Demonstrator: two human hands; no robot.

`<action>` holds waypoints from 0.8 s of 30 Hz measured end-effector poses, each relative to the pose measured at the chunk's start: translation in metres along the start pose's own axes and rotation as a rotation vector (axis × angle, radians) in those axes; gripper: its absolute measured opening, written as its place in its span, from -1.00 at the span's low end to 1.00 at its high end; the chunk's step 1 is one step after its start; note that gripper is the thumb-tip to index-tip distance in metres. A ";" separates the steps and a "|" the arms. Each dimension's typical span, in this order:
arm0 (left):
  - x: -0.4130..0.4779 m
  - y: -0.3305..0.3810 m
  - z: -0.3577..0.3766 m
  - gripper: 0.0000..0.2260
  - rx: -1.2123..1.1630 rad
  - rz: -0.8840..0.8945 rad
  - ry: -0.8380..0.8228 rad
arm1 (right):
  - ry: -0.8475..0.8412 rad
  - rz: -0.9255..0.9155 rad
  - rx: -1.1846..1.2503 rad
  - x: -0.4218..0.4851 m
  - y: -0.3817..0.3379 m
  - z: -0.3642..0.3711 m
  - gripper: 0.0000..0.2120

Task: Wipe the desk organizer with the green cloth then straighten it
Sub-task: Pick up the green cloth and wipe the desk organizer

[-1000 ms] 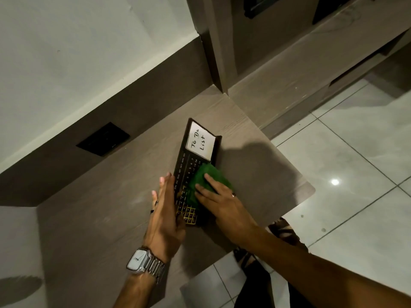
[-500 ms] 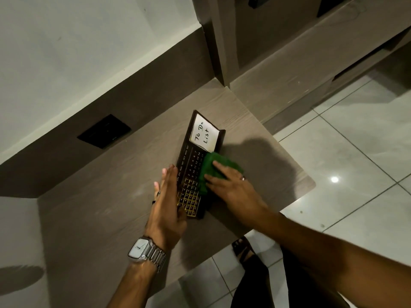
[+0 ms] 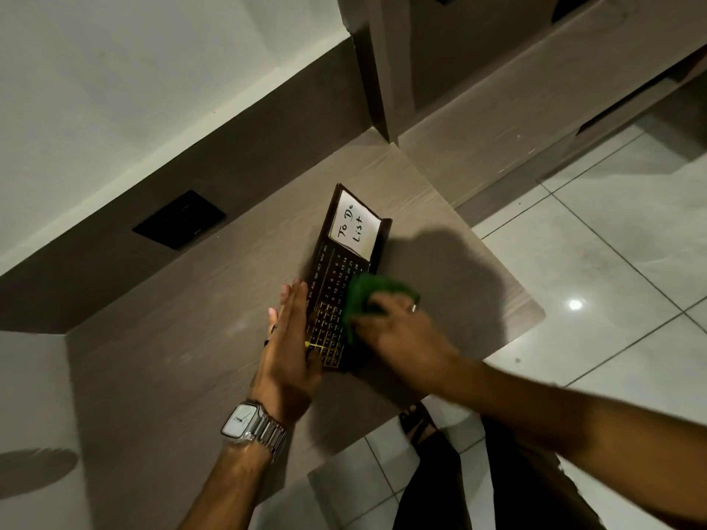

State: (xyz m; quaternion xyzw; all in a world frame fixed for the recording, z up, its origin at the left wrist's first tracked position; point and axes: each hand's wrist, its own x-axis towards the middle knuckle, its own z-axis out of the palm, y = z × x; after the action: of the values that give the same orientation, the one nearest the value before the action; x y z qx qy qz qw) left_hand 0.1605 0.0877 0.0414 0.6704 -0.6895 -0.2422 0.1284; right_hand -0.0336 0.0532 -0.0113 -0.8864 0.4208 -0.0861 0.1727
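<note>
The desk organizer (image 3: pixel 336 277) is a long dark box with a gold calendar grid and a white "To Do List" card at its far end. It lies on the wooden desk (image 3: pixel 183 338). My left hand (image 3: pixel 289 346) rests flat with straight fingers against the organizer's left side. My right hand (image 3: pixel 398 330) presses the crumpled green cloth (image 3: pixel 369 294) onto the organizer's right half, about midway along it. The cloth hides part of the calendar grid.
A black wall socket plate (image 3: pixel 180 219) sits in the dark backsplash behind the desk. The desk's rounded right corner (image 3: pixel 531 311) borders a glossy tiled floor (image 3: pixel 612 242). A wooden cabinet (image 3: pixel 478 109) stands at the back right.
My right hand has slid the green cloth along the organizer's right side, away from the near end. My left hand stays against the left side.
</note>
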 end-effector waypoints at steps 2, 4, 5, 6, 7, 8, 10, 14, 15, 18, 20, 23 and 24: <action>0.000 0.000 0.000 -0.02 0.009 -0.016 -0.009 | 0.112 0.144 -0.116 0.036 0.037 -0.017 -0.65; 0.001 0.000 0.000 -0.02 0.011 -0.036 -0.012 | 0.118 0.189 -0.225 0.060 0.059 -0.032 -0.64; 0.001 -0.001 0.000 -0.03 0.012 -0.031 -0.008 | 0.100 0.185 -0.233 0.062 0.057 -0.034 -0.64; 0.001 -0.002 0.000 -0.04 0.014 -0.020 -0.002 | 0.072 0.155 -0.248 0.056 0.049 -0.031 -0.64; 0.001 -0.002 0.000 -0.04 0.017 -0.006 0.004 | 0.032 0.088 -0.262 0.045 0.032 -0.025 -0.64; 0.000 -0.003 0.000 -0.05 0.020 0.006 0.006 | -0.031 -0.006 -0.271 0.028 0.012 -0.017 -0.65; -0.001 -0.004 0.000 -0.06 0.015 0.014 0.001 | -0.164 -0.178 -0.186 -0.008 -0.021 -0.003 -0.68; 0.000 -0.002 -0.001 0.01 0.021 -0.004 -0.024 | -0.197 -0.027 0.427 -0.021 -0.025 -0.026 -0.59; 0.001 -0.001 -0.001 0.01 0.034 -0.007 -0.026 | -0.162 0.053 0.635 -0.015 -0.016 -0.038 -0.56; 0.002 0.002 -0.003 -0.04 0.061 0.001 -0.027 | -0.041 0.307 1.109 0.003 0.022 -0.067 -0.55; 0.001 0.002 -0.004 -0.05 0.068 -0.004 -0.028 | 0.072 0.544 1.312 0.016 0.040 -0.070 -0.52; 0.001 0.002 -0.004 -0.04 0.061 -0.002 -0.031 | 0.301 0.846 1.389 0.033 0.054 -0.057 -0.43; 0.001 0.002 -0.004 -0.04 0.059 -0.004 -0.031 | 0.362 0.888 1.368 0.036 0.054 -0.051 -0.45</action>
State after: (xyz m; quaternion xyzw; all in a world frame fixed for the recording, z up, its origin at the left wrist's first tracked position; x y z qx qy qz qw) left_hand 0.1605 0.0857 0.0455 0.6713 -0.6970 -0.2325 0.0974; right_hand -0.0648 -0.0187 0.0155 -0.3103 0.6073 -0.3875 0.6203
